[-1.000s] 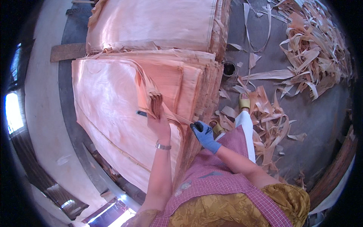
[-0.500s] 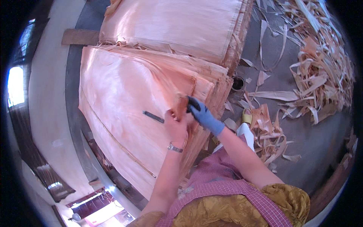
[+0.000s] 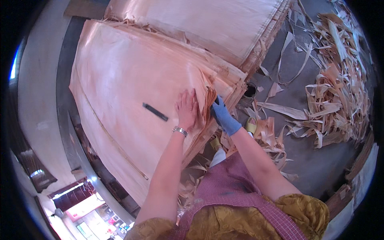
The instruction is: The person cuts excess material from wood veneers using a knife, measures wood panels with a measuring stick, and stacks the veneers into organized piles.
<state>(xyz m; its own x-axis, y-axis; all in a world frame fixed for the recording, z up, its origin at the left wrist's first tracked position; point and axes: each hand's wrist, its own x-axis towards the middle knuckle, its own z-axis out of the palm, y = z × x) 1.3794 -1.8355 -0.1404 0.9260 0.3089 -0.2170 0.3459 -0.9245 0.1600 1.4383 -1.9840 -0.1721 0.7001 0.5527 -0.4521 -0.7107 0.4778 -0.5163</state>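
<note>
Grey floor (image 3: 320,162) on our right, scrap strips (image 3: 338,92) heaped on it, well apart from the right fingers. Wood sheets (image 3: 120,76) are stacked under our left hand (image 3: 187,109): bare, palm down, fingers spread on the top sheet, gripping nothing. Metal band (image 3: 180,131) on that wrist. Our right hand (image 3: 226,118), blue glove with dark fingertips, is at the stack's right side, by the bunched, curled sheet edges (image 3: 209,96). Those edges stand between our two sets of fingers. We can't tell if the right fingers are closed on them; tips partly hidden. Dark flat bar (image 3: 155,111) lies loose on the top sheet, left of our left fingers, not touching. Thin stick (image 3: 119,150) further left of them, lying lengthwise. Second stack (image 3: 208,28) sits beyond both sets of fingertips. Dark round cup (image 3: 251,90) is past the right fingers, near the stack corner.
</note>
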